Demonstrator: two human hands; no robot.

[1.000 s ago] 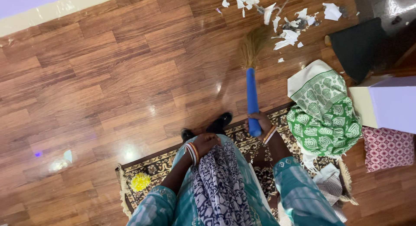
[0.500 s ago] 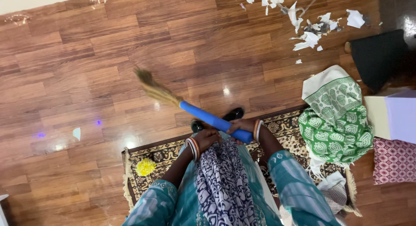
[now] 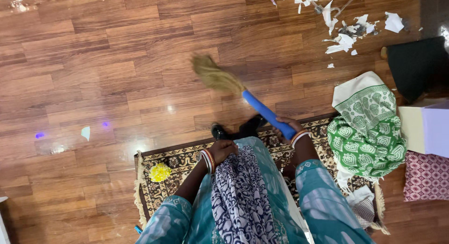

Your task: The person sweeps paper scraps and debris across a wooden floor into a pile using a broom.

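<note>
Glossy wood-plank floor [image 3: 93, 61], patterned rug [image 3: 177, 162] at the person's feet, torn white paper scraps [image 3: 343, 26] at upper right. Right hand [image 3: 286, 126] has its fingers wrapped tight around the lower end of the blue-handled broom [image 3: 243, 96]; its long axis runs diagonally, straw bristles pointing up-left over bare floor. Left hand [image 3: 223, 150], fingers curled, presses the navy-and-white printed scarf [image 3: 238, 197] against the body.
</note>
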